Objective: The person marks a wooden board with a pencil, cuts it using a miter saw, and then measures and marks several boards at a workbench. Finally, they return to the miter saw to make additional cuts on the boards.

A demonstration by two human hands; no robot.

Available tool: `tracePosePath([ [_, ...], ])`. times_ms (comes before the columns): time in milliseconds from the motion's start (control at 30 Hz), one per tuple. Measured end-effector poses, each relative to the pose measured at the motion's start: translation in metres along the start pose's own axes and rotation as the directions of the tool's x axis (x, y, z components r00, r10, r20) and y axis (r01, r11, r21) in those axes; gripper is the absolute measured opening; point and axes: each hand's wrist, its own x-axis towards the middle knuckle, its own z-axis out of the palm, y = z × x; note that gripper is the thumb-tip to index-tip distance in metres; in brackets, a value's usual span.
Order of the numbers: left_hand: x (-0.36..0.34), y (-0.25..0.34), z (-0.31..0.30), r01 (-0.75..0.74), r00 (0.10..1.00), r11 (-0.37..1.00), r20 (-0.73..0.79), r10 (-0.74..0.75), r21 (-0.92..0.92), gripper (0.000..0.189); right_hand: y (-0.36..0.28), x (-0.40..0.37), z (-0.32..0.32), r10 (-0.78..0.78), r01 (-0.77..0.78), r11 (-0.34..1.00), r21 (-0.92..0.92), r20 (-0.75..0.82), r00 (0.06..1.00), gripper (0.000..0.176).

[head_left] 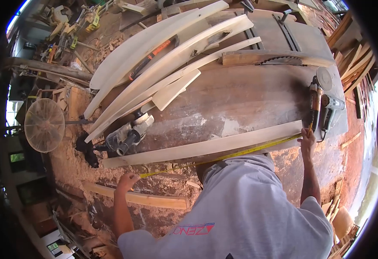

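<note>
A yellow tape measure is stretched between my two hands, running along the near edge of a long pale board on the workbench. My left hand is closed at the tape's left end, off the bench edge. At the board's right end, my right hand is closed on the tape, with a thin pencil sticking up from its fingers. Past my right hand lie an angle grinder and a grey corded power tool. Another power tool rests by the board's left end.
Several curved pale boards lie across the far left of the bench. A toothed saw blade rises beside a wooden fence. A fan stands at left. One wooden piece lies below my left hand, among shavings.
</note>
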Motion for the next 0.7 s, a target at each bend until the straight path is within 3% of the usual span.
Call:
tracePosePath([
  [67, -0.021, 0.017, 0.016, -0.029, 0.996, 0.997, 0.078, 0.034, -0.065, 0.039, 0.019, 0.006, -0.002, -0.068, 0.068, 0.997, 0.046, 0.003, 0.998, 0.018],
  [133, -0.032, 0.019, 0.038, -0.021, 0.989, 0.991, 0.143, 0.04, -0.131, 0.039, 0.025, 0.01, 0.005, -0.351, 0.349, 0.936, -0.038, -0.095, 0.931, 0.016],
  [200, -0.035, 0.007, 0.064, -0.053, 0.905, 0.957, 0.391, 0.167, -0.286, 0.039, 0.01, 0.017, 0.008, -0.325, 0.327, 0.945, -0.002, -0.12, 0.938, 0.015],
  [233, -0.047, 0.02, 0.067, -0.043, 0.892, 0.961, 0.422, 0.16, -0.274, 0.041, 0.006, 0.024, 0.011, -0.383, 0.394, 0.916, 0.071, -0.129, 0.915, 0.014],
  [333, -0.059, 0.076, 0.08, -0.136, 0.865, 0.952, 0.435, 0.249, -0.274, 0.046, -0.035, 0.033, 0.031, -0.443, 0.438, 0.896, -0.073, -0.084, 0.893, 0.013],
  [400, -0.065, 0.144, 0.061, -0.087, 0.818, 0.966, 0.537, 0.208, -0.243, 0.051, -0.087, 0.008, 0.069, -0.625, 0.624, 0.78, -0.042, -0.079, 0.777, 0.012],
  [433, -0.063, 0.163, 0.063, -0.098, 0.82, 0.964, 0.528, 0.219, -0.248, 0.051, -0.075, 0.012, 0.089, -0.554, 0.555, 0.819, 0.146, -0.051, 0.831, 0.012],
  [467, -0.06, 0.18, 0.065, -0.132, 0.775, 0.899, 0.522, 0.356, -0.417, 0.052, -0.059, 0.023, 0.108, -0.435, 0.332, 0.768, 0.547, 0.065, 0.898, 0.013],
  [500, -0.056, 0.196, 0.068, -0.153, 0.72, 0.806, 0.494, 0.487, -0.572, 0.058, -0.094, -0.017, 0.13, -0.528, 0.514, 0.847, 0.132, 0.115, 0.841, 0.015],
  [533, -0.052, 0.21, 0.073, -0.169, 0.716, 0.804, 0.49, 0.498, -0.571, 0.058, -0.104, -0.034, 0.15, -0.577, 0.585, 0.81, 0.026, 0.214, 0.788, 0.012],
  [567, -0.048, 0.224, 0.077, -0.296, 0.662, 0.751, 0.44, 0.607, -0.591, 0.07, -0.111, -0.054, 0.176, -0.749, 0.713, 0.662, 0.231, 0.166, 0.641, 0.007],
  [600, -0.044, 0.238, 0.08, -0.417, 0.592, 0.68, 0.387, 0.707, -0.604, 0.085, -0.111, -0.078, 0.197, -0.659, 0.554, 0.736, 0.389, 0.227, 0.717, 0.006],
  [633, -0.042, 0.253, 0.081, -0.433, 0.581, 0.67, 0.382, 0.719, -0.603, 0.085, -0.123, -0.102, 0.2, -0.67, 0.597, 0.743, 0.304, 0.338, 0.661, 0.006],
  [700, -0.038, 0.282, 0.078, -0.452, 0.665, 0.668, 0.276, 0.694, -0.591, 0.098, -0.145, -0.137, 0.19, -0.65, 0.645, 0.734, 0.213, 0.493, 0.578, 0.012],
])
